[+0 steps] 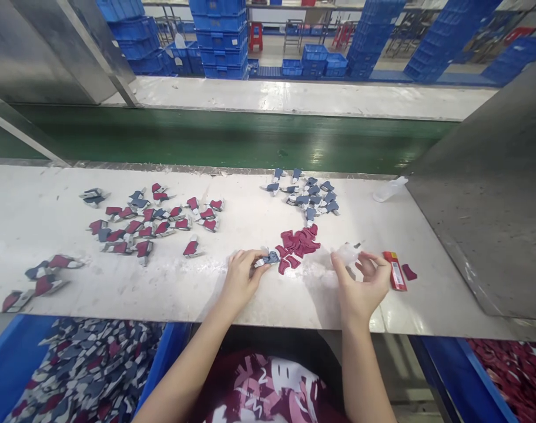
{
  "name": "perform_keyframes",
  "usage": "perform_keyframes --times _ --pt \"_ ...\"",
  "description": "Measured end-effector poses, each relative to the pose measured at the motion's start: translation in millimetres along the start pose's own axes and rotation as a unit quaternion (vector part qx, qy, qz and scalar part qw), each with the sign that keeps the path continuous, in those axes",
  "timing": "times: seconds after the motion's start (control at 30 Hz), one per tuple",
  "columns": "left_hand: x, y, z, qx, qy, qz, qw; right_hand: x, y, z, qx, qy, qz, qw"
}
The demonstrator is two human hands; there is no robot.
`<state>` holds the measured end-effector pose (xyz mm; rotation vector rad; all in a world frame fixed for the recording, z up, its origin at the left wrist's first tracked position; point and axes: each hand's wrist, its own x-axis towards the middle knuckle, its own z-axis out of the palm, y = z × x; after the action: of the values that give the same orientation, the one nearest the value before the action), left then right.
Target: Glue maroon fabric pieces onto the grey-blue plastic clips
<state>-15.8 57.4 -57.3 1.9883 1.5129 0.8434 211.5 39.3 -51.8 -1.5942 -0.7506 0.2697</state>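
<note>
My left hand (pixel 241 277) pinches a small blue-grey and white plastic piece (pixel 271 258) between thumb and fingers, on or just above the worktop. My right hand (pixel 362 282) is curled round a translucent whitish squeeze bottle (pixel 348 256), partly hidden by the fingers; a small dark bit shows at its top. Between the hands lies a loose pile of flat maroon pieces (pixel 300 242). Behind that pile is a group of blue-grey and white pieces (pixel 312 195). A red and yellow packet (pixel 395 271) lies right of my right hand, beside a single maroon piece (pixel 409 271).
Maroon, blue-grey and white pieces (pixel 147 226) lie scattered over the left worktop. Blue bins of parts stand below, left (pixel 164 358) and right (pixel 475 376). Another translucent bottle (pixel 389 189) lies near the metal panel (pixel 488 194). A green conveyor belt (pixel 233 138) runs behind.
</note>
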Motion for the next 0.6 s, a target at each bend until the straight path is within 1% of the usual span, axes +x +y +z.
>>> perform_keyframes --times 0.1,0.13,0.17,0.2,0.23,0.27,0.3,0.33,0.37,0.4,0.43,0.47,0.5,0.53,0.6 --pt "0.3 0.6 -1.0 -0.006 0.006 -0.003 1.000 5.6 6.3 -0.1 -0.022 -0.036 0.032 0.999" --pt "0.5 0.7 -1.1 -0.006 0.006 -0.003 1.000 5.1 7.9 -0.1 -0.017 -0.044 0.032 0.998" --pt "0.6 0.7 -1.1 -0.005 0.006 -0.003 1.000 3.5 8.9 -0.3 -0.014 -0.039 0.017 0.999" --pt "0.7 0.7 -0.9 -0.005 0.005 -0.003 1.000 1.0 9.1 -0.8 -0.018 -0.017 -0.016 1.000" --pt "0.8 0.6 -0.8 -0.005 0.004 -0.003 1.000 -2.2 8.4 -1.4 -0.030 0.022 -0.068 0.997" --pt "0.9 0.6 -0.6 -0.005 0.004 -0.004 1.000 -6.0 6.7 -2.1 -0.047 0.069 -0.133 0.988" --pt "0.9 0.5 -0.5 -0.006 0.004 -0.005 1.000 -10.2 4.1 -2.4 -0.065 0.109 -0.198 0.972" --pt "0.9 0.4 -0.3 -0.008 0.003 -0.006 1.000 -14.5 0.6 -1.9 -0.079 0.127 -0.254 0.956" --pt "0.9 0.4 -0.3 -0.009 0.003 -0.008 1.000 -18.7 -3.6 -0.2 -0.087 0.115 -0.292 0.945" --pt "0.9 0.5 -0.3 -0.011 0.004 -0.009 1.000 -22.3 -8.0 2.9 -0.089 0.073 -0.310 0.944" --pt "0.8 0.6 -0.4 -0.012 0.004 -0.010 1.000 -25.1 -12.2 7.8 -0.093 0.007 -0.305 0.948" --pt "0.7 0.8 -0.7 -0.013 0.005 -0.011 1.000 -26.7 -15.9 14.2 -0.101 -0.067 -0.283 0.951" --pt "0.6 1.1 -1.0 -0.013 0.005 -0.012 1.000 -27.0 -18.5 22.1 -0.121 -0.128 -0.256 0.951" --pt "0.5 1.4 -1.4 -0.013 0.005 -0.013 1.000 -26.1 -19.9 30.8 -0.147 -0.170 -0.231 0.947" --pt "0.3 1.7 -2.2 -0.014 0.004 -0.011 1.000 -21.7 -19.3 48.7 -0.208 -0.214 -0.191 0.935"
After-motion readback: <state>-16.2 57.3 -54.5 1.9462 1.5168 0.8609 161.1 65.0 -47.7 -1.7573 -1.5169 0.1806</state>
